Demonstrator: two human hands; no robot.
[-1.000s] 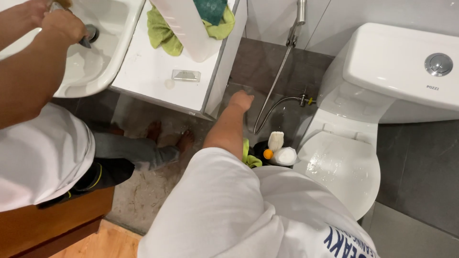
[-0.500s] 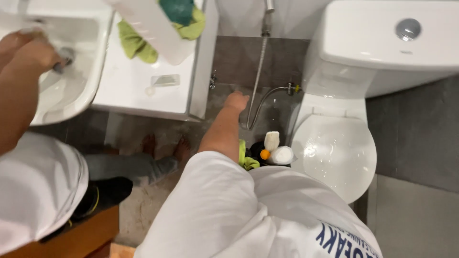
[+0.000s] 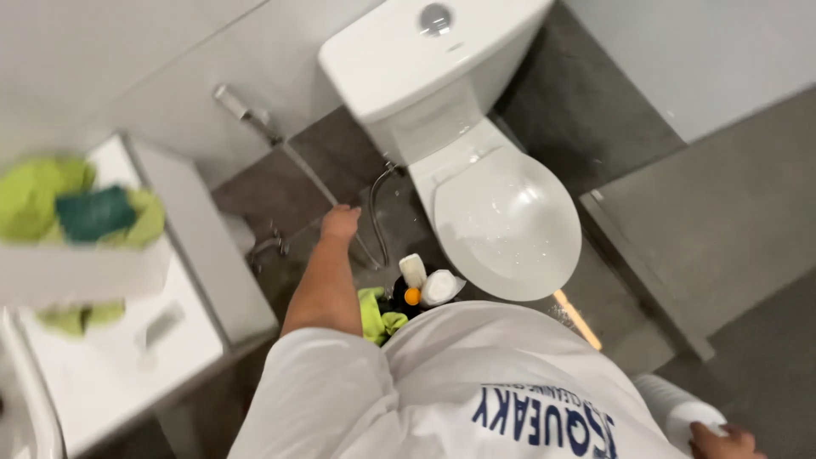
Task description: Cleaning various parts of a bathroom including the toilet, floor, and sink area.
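**Desk:** What has changed in the last second?

**Photographer:** The view has swung right. The basin and the co-worker's arms at it have left the frame. The toilet point(image 3: 506, 221), lid down, now fills the middle, with its cistern point(image 3: 425, 51) against the wall. The work reads as centred on the floor gap beside the toilet, not on the basin.

**Desk:** And the left hand?

**Photographer:** The left hand point(image 3: 340, 223) has stayed low by the wall. Its fingers are curled at the sprayer hose point(image 3: 299, 168), which runs down from the spray head point(image 3: 234, 102) to the valve between vanity and toilet. Whether the hand is clenched on the hose or only touching it, I cannot tell.

**Desk:** The right?

**Photographer:** The right hand point(image 3: 722, 442) has newly come into view at the bottom corner. It lies on top of a white paper roll point(image 3: 671, 406). How tight the grip is cannot be told; the frame edge cuts it off.

**Desk:** What else is close?

**Photographer:** 2 white bottles point(image 3: 414, 270) and a green cloth point(image 3: 374, 310) sit on the floor just below the left forearm. Green cloths with a teal sponge point(image 3: 93, 212) lie on the vanity top point(image 3: 110, 374).
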